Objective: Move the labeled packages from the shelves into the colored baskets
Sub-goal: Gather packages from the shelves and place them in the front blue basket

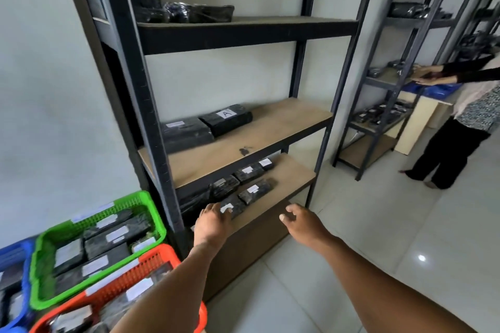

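Nearest me at 7 o'clock sat the orange basket (151,259), green basket (51,238) and blue basket (25,257), all part-filled. My left hand (212,220) lay fingers-flat on the front package (234,207) on the lowest shelf (286,186) at 12 o'clock, not yet gripping, while my right hand (303,222) hung loosely open, holding nothing. I judged it light, soft, slippery black wrap, best pinched across its short sides; flat wood board, glossy floor tiles (378,238), another person (460,116) at 2 o'clock.
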A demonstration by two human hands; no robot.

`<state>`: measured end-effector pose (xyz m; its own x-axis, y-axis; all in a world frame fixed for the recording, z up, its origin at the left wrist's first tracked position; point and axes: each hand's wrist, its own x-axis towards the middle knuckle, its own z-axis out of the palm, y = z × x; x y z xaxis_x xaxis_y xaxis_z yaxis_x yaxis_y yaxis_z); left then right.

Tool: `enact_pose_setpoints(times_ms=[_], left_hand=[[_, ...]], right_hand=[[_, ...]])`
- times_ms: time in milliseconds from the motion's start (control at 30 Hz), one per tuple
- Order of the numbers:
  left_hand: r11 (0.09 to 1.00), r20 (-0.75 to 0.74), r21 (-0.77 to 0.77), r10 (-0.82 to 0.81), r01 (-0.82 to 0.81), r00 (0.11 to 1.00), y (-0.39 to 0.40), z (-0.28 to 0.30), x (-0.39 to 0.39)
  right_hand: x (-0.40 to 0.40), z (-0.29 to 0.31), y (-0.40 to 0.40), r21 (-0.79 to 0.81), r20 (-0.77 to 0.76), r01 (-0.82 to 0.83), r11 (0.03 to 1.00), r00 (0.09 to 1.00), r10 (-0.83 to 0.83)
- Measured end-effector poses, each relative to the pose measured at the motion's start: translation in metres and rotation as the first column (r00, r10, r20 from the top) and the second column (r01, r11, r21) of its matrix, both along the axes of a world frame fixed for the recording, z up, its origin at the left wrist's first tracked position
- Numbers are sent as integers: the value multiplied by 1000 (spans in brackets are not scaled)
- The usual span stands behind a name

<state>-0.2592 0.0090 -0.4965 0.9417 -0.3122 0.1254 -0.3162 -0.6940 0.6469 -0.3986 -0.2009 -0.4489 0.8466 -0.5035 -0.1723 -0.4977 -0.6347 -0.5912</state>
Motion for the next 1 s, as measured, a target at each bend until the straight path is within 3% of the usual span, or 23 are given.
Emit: enact_pose_setpoints(times_ms=[300, 567, 800, 1000], left_hand=[[994, -181, -32, 95, -103, 979, -83, -29, 61], [940, -262, -23, 322, -339, 910, -107, -41, 84], [773, -255, -30, 607, -634, 753, -117, -52, 77], [599, -268, -121, 748, -792, 607, -108, -85, 89]], right_hand=[[83, -20, -99, -1, -74, -26, 1000, 997, 26], [158, -38, -135, -29, -156, -254, 967, 957, 246], [214, -61, -155, 57, -179, -470, 881, 863, 472], [258, -93, -152, 134, -93, -474, 870, 868, 488]])
